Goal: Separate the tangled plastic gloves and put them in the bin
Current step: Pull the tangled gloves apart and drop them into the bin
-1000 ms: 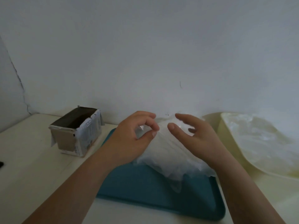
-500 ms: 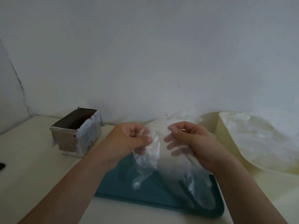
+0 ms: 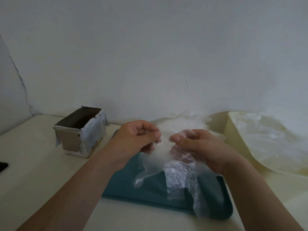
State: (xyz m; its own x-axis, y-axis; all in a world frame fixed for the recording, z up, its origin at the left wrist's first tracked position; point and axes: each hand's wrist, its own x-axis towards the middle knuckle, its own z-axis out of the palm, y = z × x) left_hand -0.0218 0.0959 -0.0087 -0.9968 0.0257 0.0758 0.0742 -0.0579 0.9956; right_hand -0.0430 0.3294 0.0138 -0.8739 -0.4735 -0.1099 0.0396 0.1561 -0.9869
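A clump of clear plastic gloves (image 3: 176,174) hangs above the teal tray (image 3: 120,185), with glove fingers dangling down. My left hand (image 3: 136,140) pinches its upper left edge between thumb and fingers. Right beside it, my right hand (image 3: 198,147) grips the upper right part, with plastic film draped over its fingers. More clear gloves (image 3: 183,122) lie heaped behind my hands at the tray's far end. The cream bin (image 3: 233,130) stands to the right, holding clear gloves (image 3: 266,135).
An open cardboard box (image 3: 81,132) with a dark inside stands at the left near the wall. A black object (image 3: 2,166) shows at the table's left edge. The white wall rises close behind the table.
My hands closed on gloves from the heap, lifted them off the tray and are drawing them apart; the gloves now dangle over the tray.
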